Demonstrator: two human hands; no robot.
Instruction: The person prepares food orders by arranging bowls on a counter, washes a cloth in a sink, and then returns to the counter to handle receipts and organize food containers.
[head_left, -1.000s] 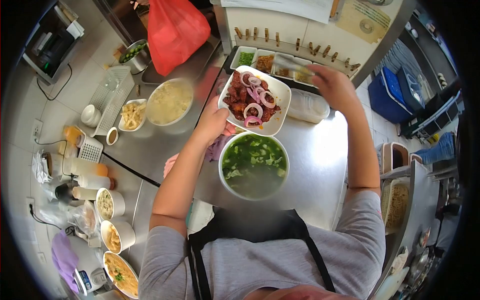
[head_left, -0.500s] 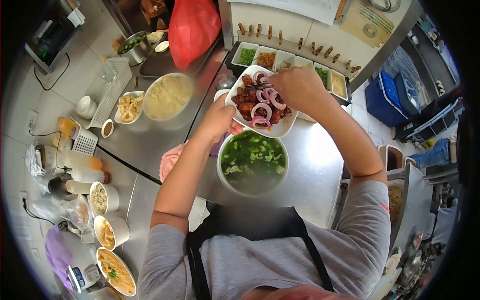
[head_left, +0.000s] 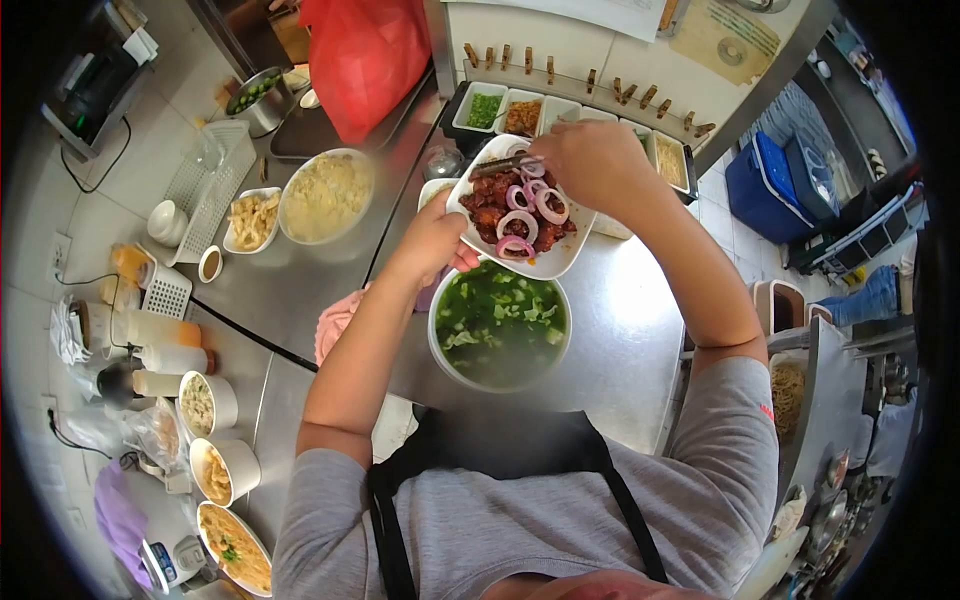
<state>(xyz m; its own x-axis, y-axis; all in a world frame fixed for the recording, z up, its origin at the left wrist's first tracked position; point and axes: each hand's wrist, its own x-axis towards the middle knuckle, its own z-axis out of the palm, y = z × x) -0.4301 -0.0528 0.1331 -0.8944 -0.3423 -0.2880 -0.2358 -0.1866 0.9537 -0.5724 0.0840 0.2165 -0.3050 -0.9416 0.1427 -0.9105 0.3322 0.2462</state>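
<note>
My left hand (head_left: 432,240) grips the near-left edge of a white square plate (head_left: 556,256) heaped with dark red meat and onion rings, held above the steel counter. My right hand (head_left: 590,165) hovers over the plate's far side, holding metal tongs (head_left: 500,165) whose tips rest on the food. Just below the plate sits a white bowl of green soup (head_left: 498,327).
A row of condiment trays (head_left: 520,108) lines the counter's back edge. To the left stand a big bowl of rice (head_left: 324,195), a dish of fries (head_left: 251,220), a red bag (head_left: 365,55), sauce bottles and several filled paper cups (head_left: 215,470). A pink cloth (head_left: 335,325) lies by my left arm.
My right hand came back from the condiment trays to the plate, and the tongs now rest on the food. The plate stayed in my left hand, shifting slightly.
</note>
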